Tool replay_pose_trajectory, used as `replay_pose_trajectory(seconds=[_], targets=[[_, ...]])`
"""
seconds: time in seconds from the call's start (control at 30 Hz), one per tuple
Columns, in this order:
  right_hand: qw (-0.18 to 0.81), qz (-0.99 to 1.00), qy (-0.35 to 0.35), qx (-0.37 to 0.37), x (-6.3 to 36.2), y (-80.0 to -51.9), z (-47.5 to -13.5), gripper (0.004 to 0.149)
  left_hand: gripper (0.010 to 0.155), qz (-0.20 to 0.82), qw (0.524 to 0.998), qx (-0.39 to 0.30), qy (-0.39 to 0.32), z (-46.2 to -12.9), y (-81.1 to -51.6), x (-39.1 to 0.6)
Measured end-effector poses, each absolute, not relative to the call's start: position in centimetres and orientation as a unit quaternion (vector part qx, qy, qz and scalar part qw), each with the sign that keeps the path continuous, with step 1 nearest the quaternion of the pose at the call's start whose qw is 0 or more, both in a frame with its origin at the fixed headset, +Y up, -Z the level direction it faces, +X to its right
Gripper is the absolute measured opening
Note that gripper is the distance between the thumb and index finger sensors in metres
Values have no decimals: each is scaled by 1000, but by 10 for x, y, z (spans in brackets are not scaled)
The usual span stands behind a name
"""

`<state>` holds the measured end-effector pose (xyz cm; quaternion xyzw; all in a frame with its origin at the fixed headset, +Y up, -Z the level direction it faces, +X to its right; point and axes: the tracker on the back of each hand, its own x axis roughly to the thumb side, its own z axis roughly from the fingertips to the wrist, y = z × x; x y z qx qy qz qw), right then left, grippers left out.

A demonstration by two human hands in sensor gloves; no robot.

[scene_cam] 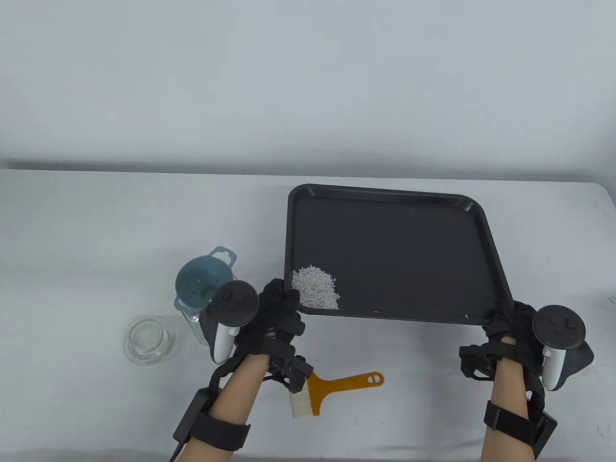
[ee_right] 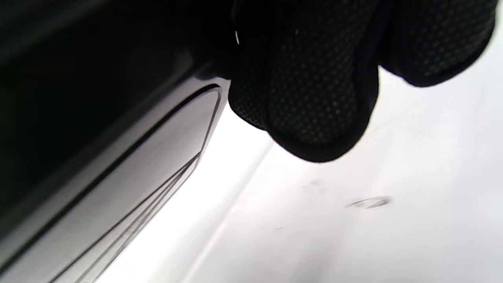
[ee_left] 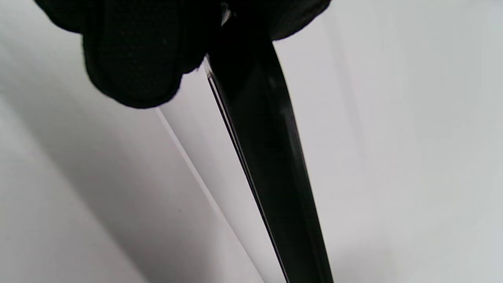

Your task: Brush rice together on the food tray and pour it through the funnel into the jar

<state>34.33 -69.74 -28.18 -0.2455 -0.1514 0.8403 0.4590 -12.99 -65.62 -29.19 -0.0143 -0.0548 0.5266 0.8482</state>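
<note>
A black food tray [scene_cam: 399, 202] sits right of centre, with a heap of white rice [scene_cam: 315, 288] gathered in its near-left corner. My left hand [scene_cam: 279, 308] grips that near-left corner; in the left wrist view its fingers [ee_left: 133, 59] curl over the tray edge [ee_left: 267, 157]. My right hand [scene_cam: 510, 327] grips the near-right corner, and its fingers [ee_right: 314, 98] wrap the tray rim [ee_right: 118, 165]. To the left, a blue funnel [scene_cam: 204, 284] sits in the mouth of a glass jar [scene_cam: 195, 320], partly hidden behind my left tracker.
A glass lid [scene_cam: 149, 339] lies left of the jar. An orange-handled brush [scene_cam: 332, 390] with white bristles lies near the front edge, between my arms. A single grain of rice [scene_cam: 466, 316] rests by the tray's near rim.
</note>
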Motion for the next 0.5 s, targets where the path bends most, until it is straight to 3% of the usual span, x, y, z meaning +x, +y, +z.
replay_pose_trajectory(seconds=[0.2, 0.5], targets=[[588, 774, -175, -158, 313, -682, -288, 49, 63, 514, 856, -6, -62, -281, -614, -174], [635, 744, -192, -85, 269, -663, -301, 51, 59, 500, 865, 39, -17, -294, -585, -219]])
